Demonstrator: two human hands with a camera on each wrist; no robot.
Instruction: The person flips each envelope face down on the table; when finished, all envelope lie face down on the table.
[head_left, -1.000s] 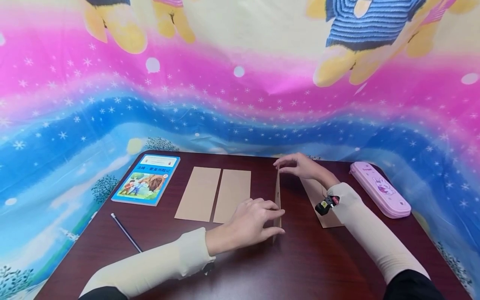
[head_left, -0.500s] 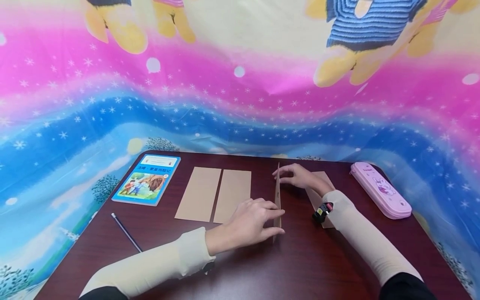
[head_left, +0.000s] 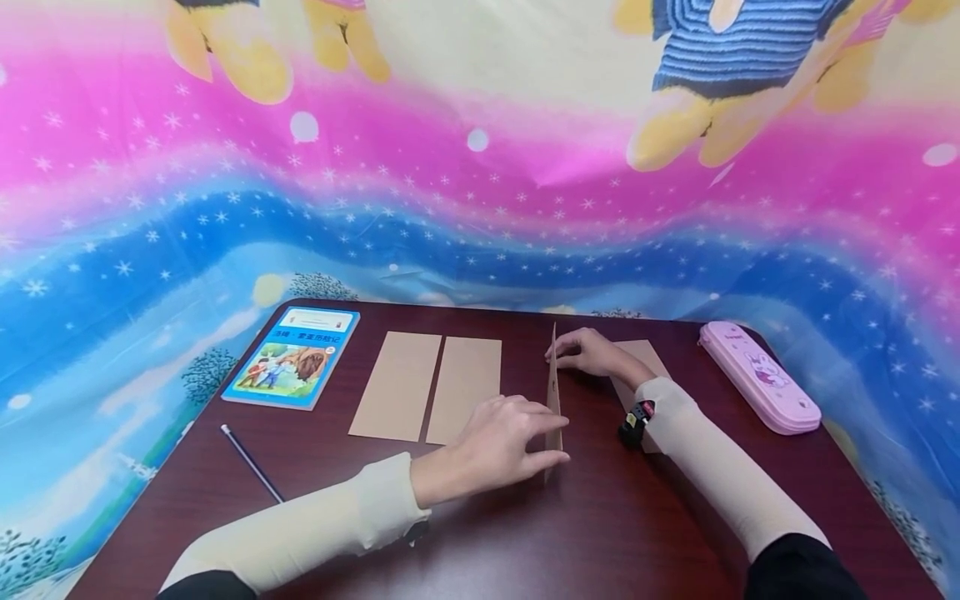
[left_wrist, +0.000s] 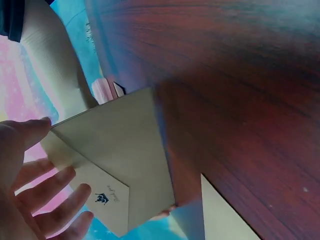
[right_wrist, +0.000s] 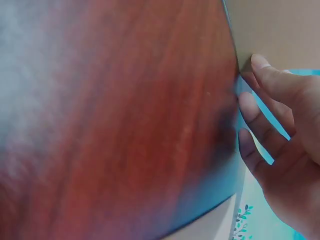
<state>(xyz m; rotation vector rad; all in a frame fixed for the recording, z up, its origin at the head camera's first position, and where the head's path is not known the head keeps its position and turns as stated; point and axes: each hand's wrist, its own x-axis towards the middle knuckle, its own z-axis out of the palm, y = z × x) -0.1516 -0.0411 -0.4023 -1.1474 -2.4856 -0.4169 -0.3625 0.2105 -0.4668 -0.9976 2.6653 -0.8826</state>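
Kraft card (head_left: 553,392) stands on edge on the desk (head_left: 615,533); left hand (head_left: 498,442) holds its near end, right hand (head_left: 592,352) pinches the far end, now lower than before: likely steadier.

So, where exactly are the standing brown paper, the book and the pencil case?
Standing brown paper (left_wrist: 120,142), left wrist view: plain part of its face.
Book (head_left: 289,362), head view: picture on the cover.
Pencil case (head_left: 761,377), head view: its pink top.
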